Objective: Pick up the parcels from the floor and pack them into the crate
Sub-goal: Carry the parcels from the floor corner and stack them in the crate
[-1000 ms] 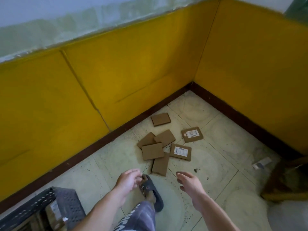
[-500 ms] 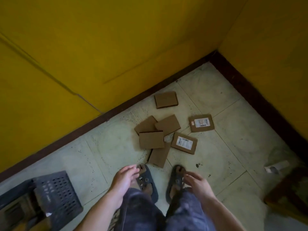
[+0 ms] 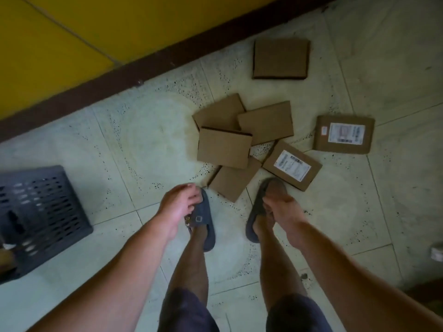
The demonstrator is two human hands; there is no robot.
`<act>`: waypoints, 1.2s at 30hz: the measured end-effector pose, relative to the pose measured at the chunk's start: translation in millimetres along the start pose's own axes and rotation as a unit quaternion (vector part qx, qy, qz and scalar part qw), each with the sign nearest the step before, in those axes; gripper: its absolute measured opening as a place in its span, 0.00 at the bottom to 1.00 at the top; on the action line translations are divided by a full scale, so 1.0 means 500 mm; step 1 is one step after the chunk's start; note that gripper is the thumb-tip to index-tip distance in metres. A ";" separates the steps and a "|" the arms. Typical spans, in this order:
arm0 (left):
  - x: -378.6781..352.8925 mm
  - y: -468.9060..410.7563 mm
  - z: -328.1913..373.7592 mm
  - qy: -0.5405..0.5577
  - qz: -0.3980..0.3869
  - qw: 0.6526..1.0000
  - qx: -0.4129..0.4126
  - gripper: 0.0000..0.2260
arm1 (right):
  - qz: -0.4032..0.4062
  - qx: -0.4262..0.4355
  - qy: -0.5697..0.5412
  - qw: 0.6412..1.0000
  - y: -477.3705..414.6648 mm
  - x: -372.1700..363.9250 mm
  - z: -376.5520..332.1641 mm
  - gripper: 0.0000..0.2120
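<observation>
Several flat brown cardboard parcels lie scattered on the tiled floor ahead of my feet. A plain parcel (image 3: 224, 147) tops an overlapping cluster, and another plain one (image 3: 233, 180) lies nearest my left foot. Two parcels show white labels: one (image 3: 292, 165) by my right foot, one (image 3: 344, 134) further right. A lone parcel (image 3: 280, 59) lies near the wall. The dark perforated crate (image 3: 40, 207) stands at the left edge. My left hand (image 3: 178, 207) and my right hand (image 3: 281, 210) hang above my sandals, fingers loosely curled, holding nothing, short of the parcels.
A yellow wall with a dark brown skirting (image 3: 148, 68) runs diagonally across the top left. My two feet in dark sandals stand between my hands. A small white object (image 3: 436, 251) lies at the right edge of the floor.
The view has tilted down and closer to the floor, so the parcels appear larger and nearer. Both hands have lowered toward the parcels. The crate sits further into view at left.
</observation>
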State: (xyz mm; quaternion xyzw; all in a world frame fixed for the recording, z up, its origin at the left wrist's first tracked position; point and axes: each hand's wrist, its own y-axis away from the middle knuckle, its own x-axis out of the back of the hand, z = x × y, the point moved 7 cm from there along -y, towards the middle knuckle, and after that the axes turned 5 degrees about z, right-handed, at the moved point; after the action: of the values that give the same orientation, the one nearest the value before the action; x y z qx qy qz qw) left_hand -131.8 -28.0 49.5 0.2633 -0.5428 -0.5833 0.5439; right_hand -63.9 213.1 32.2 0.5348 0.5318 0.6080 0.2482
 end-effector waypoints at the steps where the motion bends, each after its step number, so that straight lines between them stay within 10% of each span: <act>1: -0.011 -0.055 -0.007 -0.003 0.004 1.000 0.006 0.15 | -0.008 0.002 0.031 0.999 -0.065 -0.029 0.005 0.16; 14: -0.097 -0.515 0.017 -0.120 0.120 0.985 -0.029 0.28 | 0.026 -0.001 -0.134 0.991 -0.411 -0.167 -0.033 0.16; 19: -0.119 -0.563 -0.006 -0.117 0.088 0.989 -0.017 0.19 | 0.019 -0.004 -0.138 0.990 -0.439 -0.200 -0.038 0.08; 25: -0.088 -0.492 0.002 -0.131 0.062 0.989 -0.041 0.08 | 0.003 -0.037 -0.194 0.980 -0.384 -0.176 -0.032 0.11; 36: 0.084 -0.084 0.108 -0.090 0.026 0.992 -0.081 0.22 | -0.006 0.044 -0.280 0.959 -0.003 0.015 -0.095 0.13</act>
State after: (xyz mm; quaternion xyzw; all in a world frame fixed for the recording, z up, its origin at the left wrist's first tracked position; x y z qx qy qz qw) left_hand -206.4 -55.5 37.2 0.1502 -0.5469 -0.6324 0.5276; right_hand -110.2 202.0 40.1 0.6907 0.4702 0.4091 0.3669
